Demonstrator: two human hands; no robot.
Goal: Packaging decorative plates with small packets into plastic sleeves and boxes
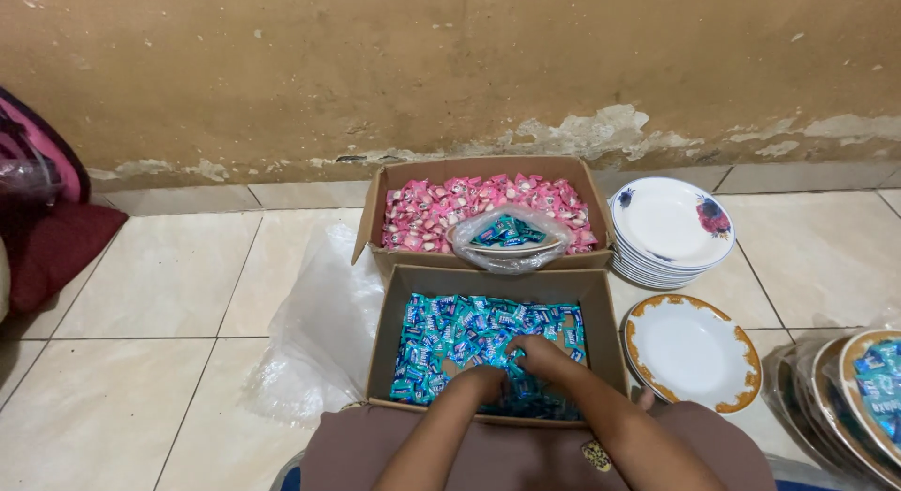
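Both my hands reach into a cardboard box (387,341) that holds several blue wrapped candies (460,329). My left hand (483,383) is curled among the candies near the box's front edge. My right hand (542,355) lies just to its right, fingers bent over a bunch of blue candies. What each hand grips is hidden by the fingers. Behind this box stands a second cardboard box (375,209) filled with pink wrapped candies (427,209). On its front part rests a plate wrapped in clear plastic (511,239) with blue candies on it.
A stack of white flowered plates (668,230) stands right of the pink box. A gold-rimmed white plate (692,352) lies beside the blue box. Wrapped plates with blue candies (868,397) sit at far right. A clear plastic sheet (319,331) lies left. A wall runs behind.
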